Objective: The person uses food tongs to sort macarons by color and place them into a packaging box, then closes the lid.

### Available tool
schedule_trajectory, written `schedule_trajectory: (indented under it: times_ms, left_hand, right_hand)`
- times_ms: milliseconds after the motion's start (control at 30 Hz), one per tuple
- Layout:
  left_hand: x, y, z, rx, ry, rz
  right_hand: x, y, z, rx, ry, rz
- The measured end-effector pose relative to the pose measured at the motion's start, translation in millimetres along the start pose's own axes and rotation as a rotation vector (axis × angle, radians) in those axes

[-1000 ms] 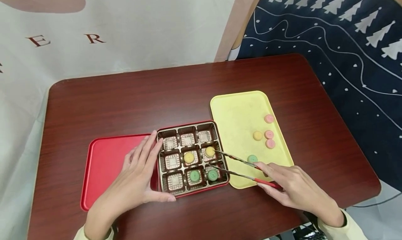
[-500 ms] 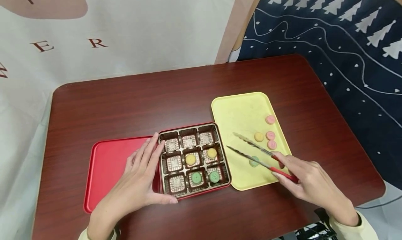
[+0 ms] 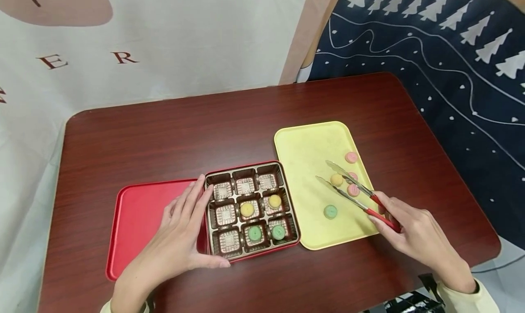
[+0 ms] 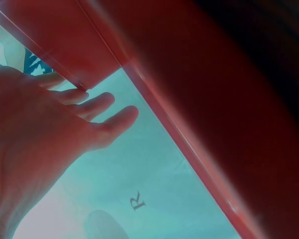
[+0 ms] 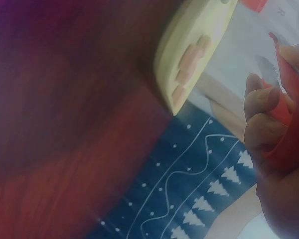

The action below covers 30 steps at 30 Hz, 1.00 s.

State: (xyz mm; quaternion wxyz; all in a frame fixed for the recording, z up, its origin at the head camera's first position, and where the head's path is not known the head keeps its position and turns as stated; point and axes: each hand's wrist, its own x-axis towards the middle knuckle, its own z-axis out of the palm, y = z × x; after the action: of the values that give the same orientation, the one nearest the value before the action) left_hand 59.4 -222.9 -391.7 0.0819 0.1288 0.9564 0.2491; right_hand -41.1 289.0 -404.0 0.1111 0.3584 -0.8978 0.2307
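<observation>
My right hand [image 3: 418,233] holds red-handled tongs [image 3: 381,218] over the yellow tray [image 3: 305,149]. Their metal arms are spread, and a round yellow piece [image 3: 336,180] appears between them; contact cannot be told. Beside it are pink round pieces [image 3: 353,191], one partly hidden by the tongs. A green round piece [image 3: 330,212] lies nearer the front. My left hand [image 3: 176,235] rests along the left side of a red box [image 3: 266,253], fingers straight, thumb at its front corner. In the box's divided insert sit two yellow pieces [image 3: 275,201] in the middle row and two green pieces [image 3: 254,233] in front.
A red lid-like tray [image 3: 143,217] lies on the brown table [image 3: 184,135], left of the box and partly under my left hand. A pale curtain [image 3: 197,35] and a dark blue tree-patterned cloth [image 3: 389,89] border the table behind and at right.
The tongs have left the yellow piece in the middle row's right compartment and moved right, over the tray to its loose yellow piece. My left hand has stayed at the box.
</observation>
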Motion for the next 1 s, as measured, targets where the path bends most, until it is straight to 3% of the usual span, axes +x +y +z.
schedule_trajectory:
  times_ms: [1000]
  left_hand:
    - [-0.1, -1.2, 0.6, -0.007, 0.004, 0.005]
  right_hand:
    - [-20.2, 11.7, 11.5, -0.025, -0.073, 0.117]
